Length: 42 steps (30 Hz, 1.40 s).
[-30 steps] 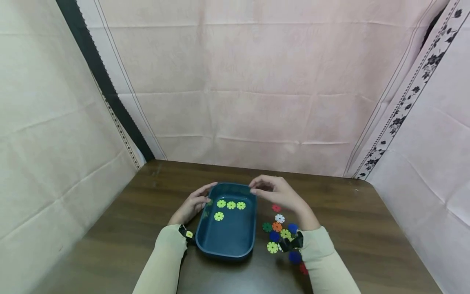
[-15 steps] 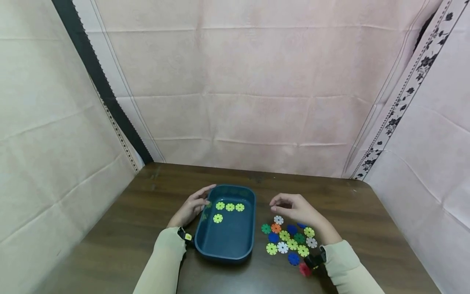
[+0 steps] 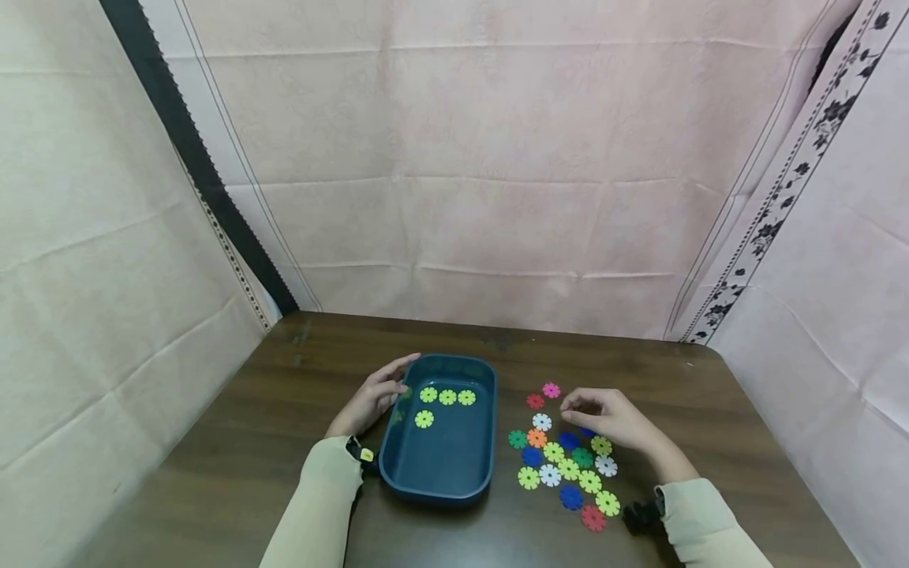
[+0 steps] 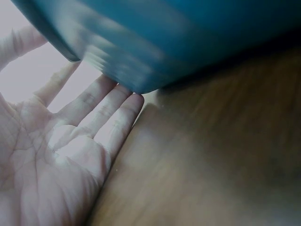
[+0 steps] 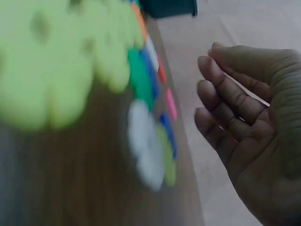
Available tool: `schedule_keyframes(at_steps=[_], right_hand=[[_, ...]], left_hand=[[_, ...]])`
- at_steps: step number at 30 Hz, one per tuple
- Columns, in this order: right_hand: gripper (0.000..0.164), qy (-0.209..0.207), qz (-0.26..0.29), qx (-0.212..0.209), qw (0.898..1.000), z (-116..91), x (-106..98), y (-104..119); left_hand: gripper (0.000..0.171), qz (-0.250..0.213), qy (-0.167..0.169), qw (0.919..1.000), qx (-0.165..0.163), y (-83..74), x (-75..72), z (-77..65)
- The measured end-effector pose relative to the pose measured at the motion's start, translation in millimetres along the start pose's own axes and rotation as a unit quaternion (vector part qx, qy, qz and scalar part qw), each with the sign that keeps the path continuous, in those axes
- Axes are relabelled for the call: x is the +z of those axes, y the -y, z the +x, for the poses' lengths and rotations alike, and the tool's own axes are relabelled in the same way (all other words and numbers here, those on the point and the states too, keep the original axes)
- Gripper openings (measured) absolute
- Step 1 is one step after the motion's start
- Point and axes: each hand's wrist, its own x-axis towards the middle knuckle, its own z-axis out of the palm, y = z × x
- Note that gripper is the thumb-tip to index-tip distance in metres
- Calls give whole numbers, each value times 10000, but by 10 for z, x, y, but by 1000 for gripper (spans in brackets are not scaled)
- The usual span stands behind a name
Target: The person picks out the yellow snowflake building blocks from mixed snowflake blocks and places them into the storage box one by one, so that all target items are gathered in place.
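My left hand [image 3: 372, 398] rests at the left wall of a dark blue tray [image 3: 440, 469], its thumb at the rim. The left wrist view shows nearly straight fingers [image 4: 115, 122] touching the tray's outer side. Several yellow-green notched plastic discs [image 3: 447, 397] lie inside, three in a row and one below. My right hand [image 3: 611, 414] hovers over the far right of a loose group of similar discs, fingers loosely bent, thumb and index tips close together. Nothing shows between them in the right wrist view. Nearest to its fingertips lie a blue disc [image 3: 570, 440] and a white disc [image 3: 542, 422].
Right of the tray, the loose group includes a pink disc [image 3: 551, 390], an orange disc [image 3: 536, 438], a green disc [image 3: 517, 439] and a red disc [image 3: 593, 518]. The brown wooden table [image 3: 341, 335] ends at a pale cloth wall [image 3: 497, 197].
My right hand has moved from the tray's far right rim rightward and nearer, over the loose discs. More discs show beside its forearm. The left hand and tray have stayed in place.
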Motion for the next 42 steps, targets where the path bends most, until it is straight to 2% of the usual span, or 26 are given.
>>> schedule_keyframes(at_steps=[6, 10, 14, 18, 24, 30, 37, 42], right_hand=[[5, -305, -28, 298, 9991, -250, -82, -239], [6, -524, -93, 310, 9981, -451, -88, -351], [14, -842, -667, 138, 9941, -547, -112, -405], [21, -857, -1117, -16, 9900, -549, -146, -418], [17, -708, -972, -134, 9927, -565, -141, -453], [22, -844, -856, -337, 9922, -620, -136, -457], [25, -641, -917, -145, 9936, -637, -124, -454], [23, -679, -841, 74, 9941, -614, -130, -440]], left_hand=[[56, -116, 9, 9999, -84, -9, 3, -2], [57, -143, 47, 9999, -70, 2, 0, -11], [57, -126, 24, 9999, 2, -21, -5, 16], [56, -59, -91, 9999, -16, -58, -8, 43], [56, -92, -146, 9998, -133, -40, -4, 11], [55, -176, -135, 9997, -116, 0, 23, 2], [56, -86, -140, 9998, -143, 12, 22, -18], [57, -71, -131, 9999, -79, -2, 20, -18]])
